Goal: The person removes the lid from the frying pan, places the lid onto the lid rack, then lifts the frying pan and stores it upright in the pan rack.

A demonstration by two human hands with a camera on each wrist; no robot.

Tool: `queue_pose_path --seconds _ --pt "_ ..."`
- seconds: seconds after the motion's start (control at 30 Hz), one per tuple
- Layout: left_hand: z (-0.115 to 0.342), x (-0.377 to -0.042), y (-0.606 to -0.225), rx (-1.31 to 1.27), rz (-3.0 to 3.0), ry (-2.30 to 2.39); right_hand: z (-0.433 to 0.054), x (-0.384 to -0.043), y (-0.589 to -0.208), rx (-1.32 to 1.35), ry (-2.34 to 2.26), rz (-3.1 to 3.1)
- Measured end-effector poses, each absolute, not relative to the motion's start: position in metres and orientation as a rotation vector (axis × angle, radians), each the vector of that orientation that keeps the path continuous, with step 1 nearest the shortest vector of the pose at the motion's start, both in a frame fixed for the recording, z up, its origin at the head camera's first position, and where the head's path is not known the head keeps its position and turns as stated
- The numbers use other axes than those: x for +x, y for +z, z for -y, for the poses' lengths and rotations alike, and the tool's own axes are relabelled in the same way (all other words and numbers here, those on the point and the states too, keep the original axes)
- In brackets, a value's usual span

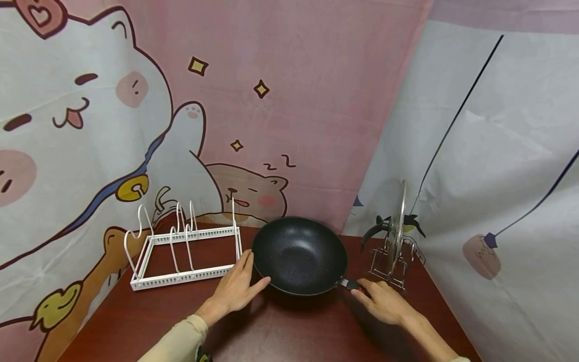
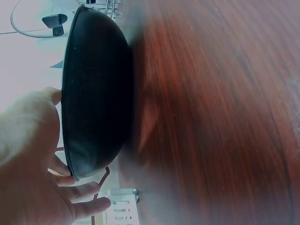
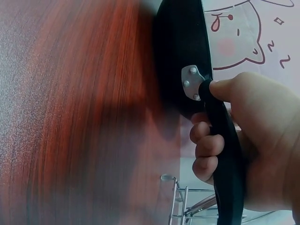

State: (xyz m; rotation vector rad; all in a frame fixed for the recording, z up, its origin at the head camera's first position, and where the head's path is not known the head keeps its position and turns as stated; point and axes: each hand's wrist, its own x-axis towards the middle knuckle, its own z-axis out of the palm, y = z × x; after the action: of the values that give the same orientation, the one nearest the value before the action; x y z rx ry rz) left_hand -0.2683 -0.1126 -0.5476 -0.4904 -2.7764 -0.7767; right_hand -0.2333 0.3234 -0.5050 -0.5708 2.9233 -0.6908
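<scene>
A black wok [image 1: 298, 259] sits near the back of the dark red wooden table, its inside facing up. My right hand [image 1: 383, 300] grips its black handle [image 3: 224, 136], fingers curled underneath and the thumb up by the riveted bracket [image 3: 191, 83]. On the other side, my left hand [image 1: 236, 285] rests at the wok's rim with its fingers and thumb spread and mostly straight. In the left wrist view the thumb tip [image 2: 55, 95] meets the rim, and the fingers reach past the wok's edge.
A white rack [image 1: 181, 275] with upright hoops stands left of the wok. At the back right, a wire stand [image 1: 390, 269] holds an upright glass lid [image 1: 399, 226] with black parts. Printed curtains [image 1: 316, 110] hang behind the table and along its sides.
</scene>
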Motion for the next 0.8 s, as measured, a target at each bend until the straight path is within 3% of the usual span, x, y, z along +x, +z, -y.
queue_pose_path --seconds 0.8 --pt "0.089 -0.25 -0.544 -0.372 2.707 -0.698 -0.313 -0.225 -0.504 -0.563 -0.817 -2.861"
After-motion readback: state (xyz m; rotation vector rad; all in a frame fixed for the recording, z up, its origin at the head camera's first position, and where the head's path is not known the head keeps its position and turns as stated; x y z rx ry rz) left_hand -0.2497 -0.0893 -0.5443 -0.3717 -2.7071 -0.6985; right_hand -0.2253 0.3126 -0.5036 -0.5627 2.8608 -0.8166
